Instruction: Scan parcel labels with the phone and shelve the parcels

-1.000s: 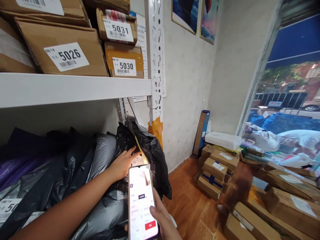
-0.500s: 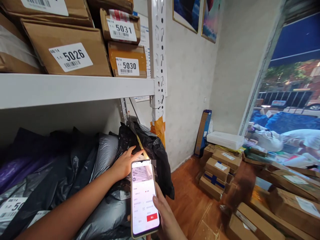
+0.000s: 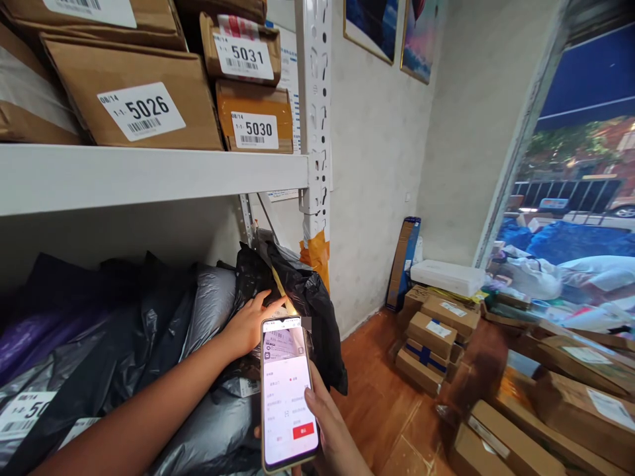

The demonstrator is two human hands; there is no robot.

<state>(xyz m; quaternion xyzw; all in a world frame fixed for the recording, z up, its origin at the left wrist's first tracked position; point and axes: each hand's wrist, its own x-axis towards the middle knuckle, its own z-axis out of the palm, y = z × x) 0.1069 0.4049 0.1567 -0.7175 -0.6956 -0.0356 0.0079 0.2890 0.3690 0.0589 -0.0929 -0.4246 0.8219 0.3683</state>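
My left hand (image 3: 248, 325) rests on a black plastic parcel bag (image 3: 302, 297) at the right end of the lower shelf, fingers pressing near its label. My right hand (image 3: 331, 433) holds a smartphone (image 3: 288, 390) upright in front of that bag. The phone's screen shows a barcode picture at the top and a red button lower down. Grey and black mailer bags (image 3: 208, 311) lie packed to the left of the bag under my left forearm.
Cardboard boxes labelled 5026 (image 3: 139, 99), 5031 (image 3: 243, 53) and 5030 (image 3: 254, 122) sit on the white upper shelf (image 3: 149, 175). A perforated shelf post (image 3: 315, 132) stands at the right. Several boxes (image 3: 431, 330) are piled on the wooden floor by the window.
The phone has risen slightly toward the bag, and its screen now shows a barcode picture at the top. My left hand stays on the black bag.
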